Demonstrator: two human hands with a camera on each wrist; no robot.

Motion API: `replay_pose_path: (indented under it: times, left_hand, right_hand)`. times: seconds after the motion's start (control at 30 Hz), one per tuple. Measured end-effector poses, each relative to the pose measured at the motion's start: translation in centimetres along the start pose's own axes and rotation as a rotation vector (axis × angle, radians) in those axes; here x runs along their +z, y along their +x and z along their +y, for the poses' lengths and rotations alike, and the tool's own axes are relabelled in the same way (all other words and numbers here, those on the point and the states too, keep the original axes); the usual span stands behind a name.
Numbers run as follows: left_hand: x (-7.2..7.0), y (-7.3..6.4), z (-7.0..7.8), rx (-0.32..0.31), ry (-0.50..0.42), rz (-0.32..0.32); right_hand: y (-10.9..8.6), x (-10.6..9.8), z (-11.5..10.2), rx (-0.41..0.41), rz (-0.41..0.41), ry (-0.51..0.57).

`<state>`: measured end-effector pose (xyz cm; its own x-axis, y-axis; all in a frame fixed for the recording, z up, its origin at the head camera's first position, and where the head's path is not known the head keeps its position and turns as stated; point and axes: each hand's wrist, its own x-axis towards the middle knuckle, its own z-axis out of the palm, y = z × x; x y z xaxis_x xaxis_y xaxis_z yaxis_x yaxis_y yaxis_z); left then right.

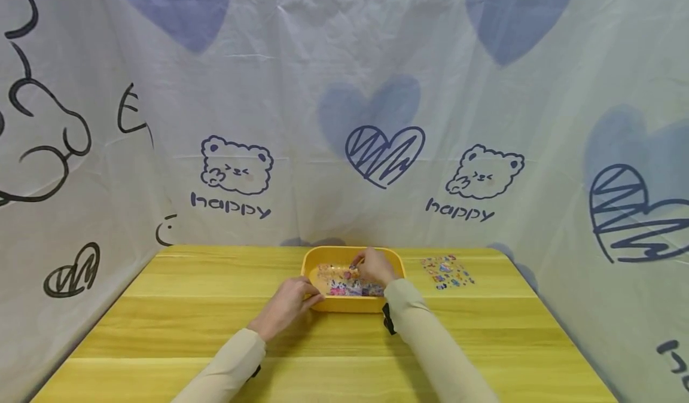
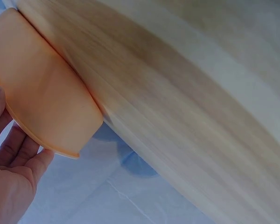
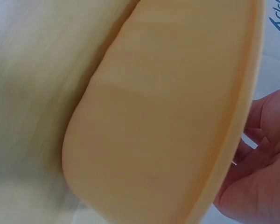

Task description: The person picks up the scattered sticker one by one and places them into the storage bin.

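Note:
A yellow plastic tray [image 1: 350, 305] with raised walls stands near the table's far edge. Inside it lie many small multicoloured pieces [image 1: 339, 285], too small to tell their kind. At the tray's front left corner, my left hand [image 1: 289, 302] holds the rim, thumb and fingers on it; the left wrist view shows the same hand [image 2: 11, 172] at the rim. My right hand [image 1: 375, 266] reaches over the right side into the tray, fingertips pointing down among the pieces. In the right wrist view, the wall hides the fingertips of that hand [image 3: 263, 163], so any held piece is unclear.
Right of the tray, a loose patch of small colourful pieces [image 1: 447, 271] is spread on the wood-grain table [image 1: 215, 313]. Behind the table hangs a pale cloth [image 1: 312, 200] printed with hearts and bears, and more cloth closes off both sides.

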<state>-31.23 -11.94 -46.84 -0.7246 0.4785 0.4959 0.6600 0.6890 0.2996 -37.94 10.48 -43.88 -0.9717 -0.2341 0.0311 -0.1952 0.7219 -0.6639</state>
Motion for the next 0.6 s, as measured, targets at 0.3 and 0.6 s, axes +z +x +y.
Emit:
replay_pose_path:
  times: [0.3, 0.6]
  left_hand:
    - [-0.1, 0.0, 0.0, 0.006, 0.004, 0.0]
    - [0.0, -0.1, 0.0, -0.013, -0.005, -0.006]
  right_hand:
    - [0.4, 0.6, -0.4, 0.065, 0.048, -0.17]
    - [0.2, 0.2, 0.5, 0.026, -0.039, -0.22]
